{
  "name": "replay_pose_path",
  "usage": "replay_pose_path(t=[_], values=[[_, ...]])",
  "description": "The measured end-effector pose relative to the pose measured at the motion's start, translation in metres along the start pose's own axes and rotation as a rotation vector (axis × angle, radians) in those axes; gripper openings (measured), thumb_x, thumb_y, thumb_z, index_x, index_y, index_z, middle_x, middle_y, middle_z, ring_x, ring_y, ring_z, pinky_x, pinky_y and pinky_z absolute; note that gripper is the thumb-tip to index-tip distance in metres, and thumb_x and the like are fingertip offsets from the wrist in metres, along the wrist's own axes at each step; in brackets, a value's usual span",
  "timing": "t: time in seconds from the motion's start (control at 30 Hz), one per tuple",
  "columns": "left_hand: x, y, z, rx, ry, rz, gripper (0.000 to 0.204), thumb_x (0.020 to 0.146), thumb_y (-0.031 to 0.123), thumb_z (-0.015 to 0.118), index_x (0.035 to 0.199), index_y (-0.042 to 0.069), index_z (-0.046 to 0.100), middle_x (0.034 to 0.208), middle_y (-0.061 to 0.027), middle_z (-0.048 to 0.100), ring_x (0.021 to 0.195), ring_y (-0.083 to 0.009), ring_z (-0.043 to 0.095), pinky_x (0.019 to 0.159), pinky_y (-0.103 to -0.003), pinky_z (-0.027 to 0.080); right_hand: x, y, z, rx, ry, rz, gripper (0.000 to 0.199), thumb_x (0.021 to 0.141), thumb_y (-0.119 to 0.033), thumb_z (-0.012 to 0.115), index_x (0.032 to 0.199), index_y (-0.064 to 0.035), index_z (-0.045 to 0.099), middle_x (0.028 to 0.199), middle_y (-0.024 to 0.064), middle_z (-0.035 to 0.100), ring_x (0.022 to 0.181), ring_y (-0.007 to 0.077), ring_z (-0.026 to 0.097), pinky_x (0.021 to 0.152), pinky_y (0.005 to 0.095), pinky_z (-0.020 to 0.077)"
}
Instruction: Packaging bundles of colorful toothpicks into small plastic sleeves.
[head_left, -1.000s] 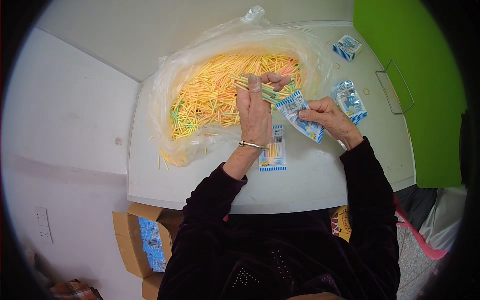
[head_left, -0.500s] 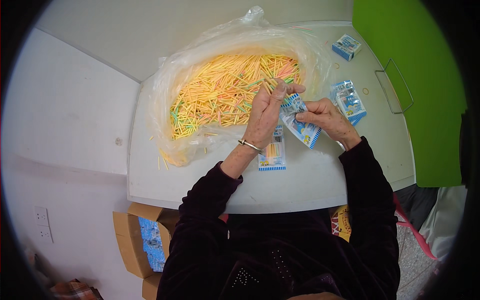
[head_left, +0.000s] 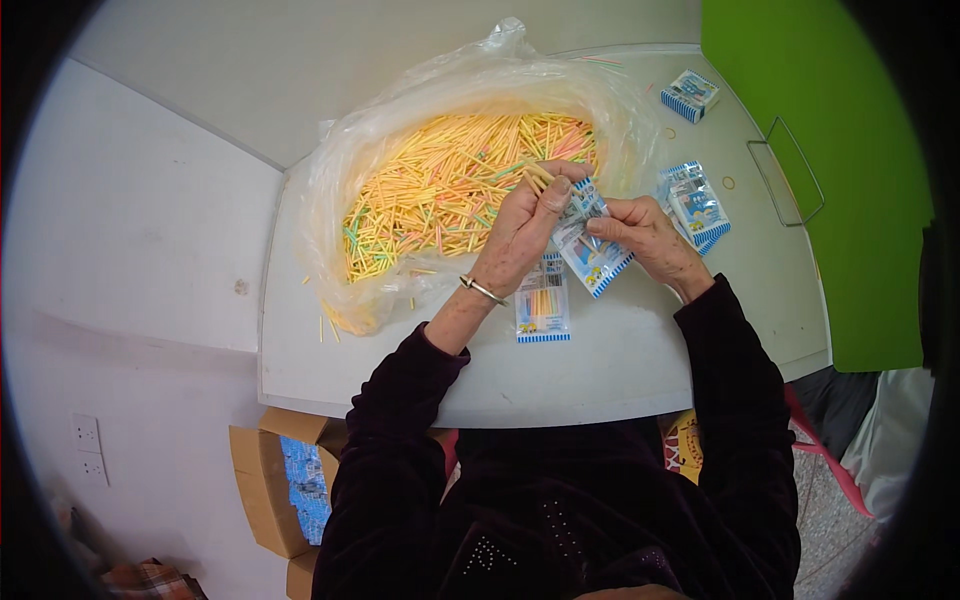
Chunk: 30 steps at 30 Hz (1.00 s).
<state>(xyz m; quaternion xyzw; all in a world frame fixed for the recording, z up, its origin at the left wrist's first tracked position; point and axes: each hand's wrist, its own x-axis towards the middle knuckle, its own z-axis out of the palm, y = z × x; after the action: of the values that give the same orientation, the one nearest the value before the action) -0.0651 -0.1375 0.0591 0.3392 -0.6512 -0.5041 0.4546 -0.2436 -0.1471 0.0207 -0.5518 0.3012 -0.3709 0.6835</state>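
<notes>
My left hand (head_left: 512, 240) is closed around a few thin yellow sticks (head_left: 538, 178), their ends poking out past the thumb. Its thumb also lies against the upper end of a small blue-and-white plastic packet (head_left: 598, 262). My right hand (head_left: 652, 238) pinches that packet's side between thumb and fingers. Beneath, partly covered by the held packet, a similar packet (head_left: 543, 312) with coloured sticks inside lies flat on the table. Just beyond my left hand, a large clear plastic bag (head_left: 335, 185) lies open, heaped with thin yellow, pink and green sticks (head_left: 430, 195).
More blue-and-white packets (head_left: 698, 203) lie right of my right hand, and a banded bundle (head_left: 690, 95) sits farther back. A rubber band (head_left: 728, 183) and a wire stand (head_left: 788, 175) are near the green panel (head_left: 790, 60). Below the table's left edge, an opened cardboard box (head_left: 262, 490) holds blue packets.
My left hand has shifted slightly left and down, with its fingers curled closer over the packet's upper end. The packet has moved a little left with both hands.
</notes>
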Motion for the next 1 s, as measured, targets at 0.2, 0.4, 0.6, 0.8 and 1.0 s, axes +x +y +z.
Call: replay_pose_path(t=[0.2, 0.4, 0.6, 0.8, 1.0], values=[[0.004, -0.002, -0.003, -0.067, 0.032, -0.034, 0.028, 0.095, 0.027, 0.045, 0.109, 0.003, 0.047, 0.101, -0.0042, 0.054, 0.089, -0.0077, 0.049, 0.080, -0.022, 0.042, 0.005, 0.006, 0.001, 0.104, 0.033, -0.050, 0.028, 0.088, -0.020, 0.057, 0.105, 0.0022, 0.061, 0.087, 0.0008, 0.063, 0.076, 0.0032, 0.056, 0.068, 0.0177, 0.0452], [0.015, -0.001, -0.008, -0.113, 0.069, -0.072, 0.028, 0.094, 0.026, 0.047, 0.109, 0.004, 0.047, 0.100, -0.0028, 0.054, 0.089, -0.0065, 0.049, 0.079, -0.021, 0.042, 0.014, 0.010, -0.004, 0.162, 0.053, -0.060, 0.028, 0.089, -0.024, 0.056, 0.100, 0.0009, 0.062, 0.084, -0.0012, 0.062, 0.073, 0.0016, 0.055, 0.065, 0.0171, 0.0443], [0.018, -0.008, -0.019, 0.272, -0.037, -0.130, 0.027, 0.091, 0.020, 0.052, 0.114, 0.005, 0.050, 0.099, -0.0032, 0.058, 0.088, -0.0094, 0.055, 0.077, -0.024, 0.045, 0.024, 0.013, -0.003, 0.268, 0.159, -0.111, 0.031, 0.091, -0.031, 0.052, 0.099, -0.0018, 0.061, 0.085, -0.0018, 0.062, 0.072, 0.0021, 0.056, 0.062, 0.0173, 0.0446], [0.025, -0.019, -0.020, 0.074, 0.075, -0.097, 0.037, 0.083, 0.003, 0.059, 0.117, 0.004, 0.046, 0.096, -0.0045, 0.060, 0.088, -0.0093, 0.057, 0.075, -0.024, 0.048, 0.034, 0.017, 0.000, 0.309, 0.199, -0.113, 0.036, 0.090, -0.035, 0.052, 0.105, -0.0022, 0.060, 0.090, -0.0011, 0.062, 0.074, 0.0026, 0.057, 0.064, 0.0178, 0.0456], [0.029, -0.012, -0.024, 0.053, 0.199, -0.049, 0.044, 0.080, -0.001, 0.060, 0.119, 0.005, 0.042, 0.099, -0.0066, 0.058, 0.089, -0.0113, 0.057, 0.076, -0.025, 0.049, 0.031, 0.011, -0.004, 0.167, 0.162, -0.107, 0.032, 0.085, -0.024, 0.061, 0.107, -0.0001, 0.059, 0.092, 0.0016, 0.063, 0.080, 0.0052, 0.057, 0.071, 0.0205, 0.0454]])
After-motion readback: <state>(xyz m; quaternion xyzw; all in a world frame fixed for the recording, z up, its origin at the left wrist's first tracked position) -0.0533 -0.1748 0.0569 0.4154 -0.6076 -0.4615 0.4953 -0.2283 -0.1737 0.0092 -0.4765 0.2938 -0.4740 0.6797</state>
